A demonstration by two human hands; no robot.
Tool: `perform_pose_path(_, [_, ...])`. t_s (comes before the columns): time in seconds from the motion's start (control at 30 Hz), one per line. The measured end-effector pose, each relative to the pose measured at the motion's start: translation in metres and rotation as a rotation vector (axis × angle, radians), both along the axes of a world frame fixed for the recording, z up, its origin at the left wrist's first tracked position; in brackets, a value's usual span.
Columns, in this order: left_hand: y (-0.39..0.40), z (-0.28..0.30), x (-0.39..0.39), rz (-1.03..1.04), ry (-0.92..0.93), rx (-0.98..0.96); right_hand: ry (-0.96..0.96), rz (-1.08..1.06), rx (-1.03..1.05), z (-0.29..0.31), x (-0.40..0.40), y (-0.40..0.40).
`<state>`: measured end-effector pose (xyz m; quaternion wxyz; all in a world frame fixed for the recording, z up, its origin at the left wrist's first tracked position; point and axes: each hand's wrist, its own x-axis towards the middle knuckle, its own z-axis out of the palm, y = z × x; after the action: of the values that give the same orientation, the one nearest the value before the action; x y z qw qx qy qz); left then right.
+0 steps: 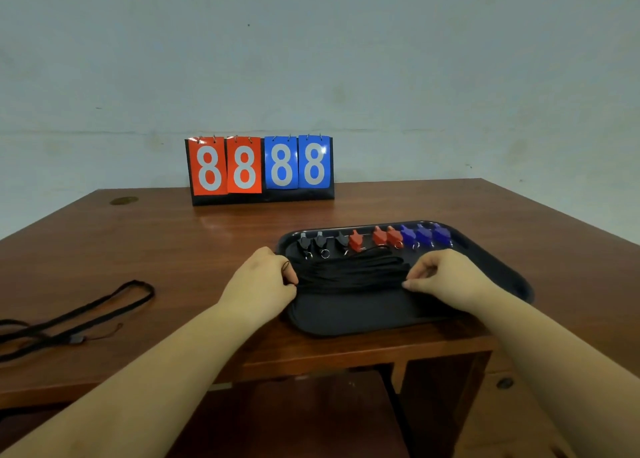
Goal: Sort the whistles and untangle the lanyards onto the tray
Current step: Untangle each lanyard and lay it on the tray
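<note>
A black tray (353,315) lies on the wooden table in front of me. Along its far side stand three black whistles (320,242), three red whistles (379,237) and three blue whistles (424,235) in a row. A bundle of black lanyards (349,272) lies stretched across the tray's middle. My left hand (261,279) grips the bundle's left end, fingers curled round the cords. My right hand (446,275) pinches its right end. Another black lanyard (86,313) lies loose on the table at the far left.
A flip scoreboard (261,168) showing red 88 and blue 88 stands at the table's back edge against the wall. The table's front edge (311,357) runs just below the tray, with a lower shelf beneath.
</note>
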<state>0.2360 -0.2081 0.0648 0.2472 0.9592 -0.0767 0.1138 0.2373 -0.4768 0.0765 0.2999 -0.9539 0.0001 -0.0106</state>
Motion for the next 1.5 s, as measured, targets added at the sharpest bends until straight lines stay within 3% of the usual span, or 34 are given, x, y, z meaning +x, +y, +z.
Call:
perform_pose_path(0.27, [0.025,-0.003,-0.012,0.028,0.085,-0.32,-0.118,-0.096,0.0,-0.006,-0.016,0.008])
perform_pose_path(0.47, [0.077,0.003,-0.04,0.097,0.058,-0.266,-0.194,0.012,0.022,0.007,-0.033,0.056])
perform_pose_path(0.7, [0.157,-0.001,-0.067,0.276,-0.039,-0.073,-0.221,0.265,0.037,0.011,-0.049,0.166])
perform_pose_path(0.9, [0.214,-0.014,-0.083,0.311,0.016,0.063,-0.161,0.441,0.026,-0.01,-0.046,0.255])
perform_pose_path(1.23, [0.221,-0.028,-0.083,0.258,-0.055,-0.05,-0.202,0.538,-0.16,-0.028,-0.022,0.32])
perform_pose_path(1.43, [0.219,-0.027,-0.089,0.209,-0.066,-0.118,-0.207,0.531,-0.014,-0.027,-0.032,0.31])
perform_pose_path(1.5, [0.214,-0.024,-0.091,0.199,-0.049,-0.181,-0.166,0.493,0.142,-0.026,-0.037,0.3])
